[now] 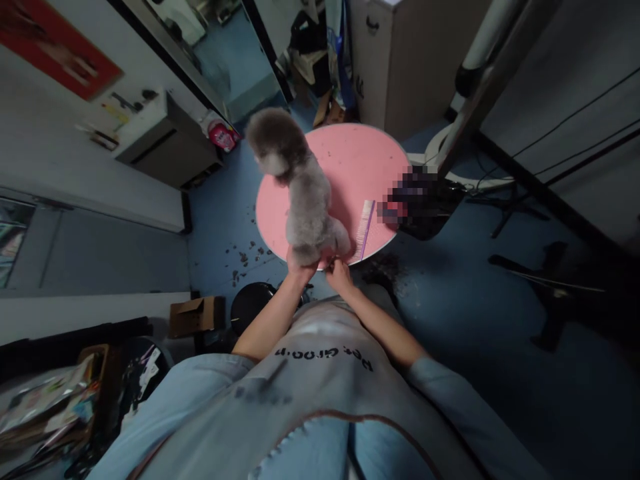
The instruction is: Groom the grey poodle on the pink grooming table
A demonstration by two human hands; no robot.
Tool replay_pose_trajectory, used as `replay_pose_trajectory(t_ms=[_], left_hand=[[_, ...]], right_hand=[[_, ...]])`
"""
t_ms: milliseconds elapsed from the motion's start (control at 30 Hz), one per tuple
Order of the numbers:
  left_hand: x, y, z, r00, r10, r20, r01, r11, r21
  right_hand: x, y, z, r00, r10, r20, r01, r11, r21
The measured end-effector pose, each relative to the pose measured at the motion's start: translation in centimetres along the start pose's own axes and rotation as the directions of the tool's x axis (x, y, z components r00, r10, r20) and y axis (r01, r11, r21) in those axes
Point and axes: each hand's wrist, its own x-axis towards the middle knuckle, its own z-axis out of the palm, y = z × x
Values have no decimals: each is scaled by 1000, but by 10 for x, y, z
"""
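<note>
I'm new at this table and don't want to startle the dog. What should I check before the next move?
1. Dog on the pink tabletop: ok.
2. Left hand touching the dog's rear: ok.
3. What the right hand holds: cannot tell, too small.
4. Purple comb lying on the tabletop: ok.
5. Floor free of clippings: not ok, clippings lie there.

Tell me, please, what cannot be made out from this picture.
Head view, right grip: anything it holds is too small and dark to identify.
Head view, left grip: its fingers are partly hidden by the dog.
Head view, dark thing beside the comb: pixel blocks mask its details.
Head view, red poster: cut off by the left and top edges.
</note>
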Motion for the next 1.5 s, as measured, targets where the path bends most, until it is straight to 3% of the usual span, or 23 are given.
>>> replay_pose_trajectory(t_ms=[67, 200, 333, 433, 533, 700, 833, 1000, 1133, 1300, 1500], left_hand=[[-1, 0, -3, 999, -46, -23, 46, 999, -5], [-4, -1, -14, 984, -176, 38, 175, 984, 18], [-9, -2, -19, 945, -319, 68, 305, 938, 163], [-10, -2, -20, 927, -368, 76, 333, 899, 285], [-8, -1, -21, 939, -302, 163, 237, 914, 328], [0, 10, -12, 952, -74, 296, -61, 904, 423], [2, 30, 7, 924, 17, 383, -226, 832, 507], [3, 53, 31, 864, -3, 504, -347, 721, 600], [-1, 58, 50, 849, -17, 527, -373, 689, 622], [-14, 55, 67, 887, -25, 462, -311, 707, 635], [-15, 57, 71, 893, 8, 449, -334, 682, 651]], right_hand=[[-7, 11, -1, 999, 30, -34, -26, 995, 91], [-21, 31, -12, 997, 59, -55, -47, 980, 193], [-30, 37, -30, 995, 78, -59, -62, 968, 243], [-31, 34, -38, 991, 121, -64, -94, 940, 329], [-28, 29, -39, 988, 141, -69, -106, 923, 371], [-19, 23, -34, 984, 169, -55, -127, 886, 446], [-17, 20, -26, 983, 171, -63, -122, 876, 466], [-12, 11, -9, 986, 137, -91, -81, 886, 458], [1, -2, 3, 984, 105, -147, -20, 873, 487], [22, -13, 5, 975, 104, -197, 26, 825, 565], [27, -48, 15, 984, 91, -152, 50, 679, 733]])
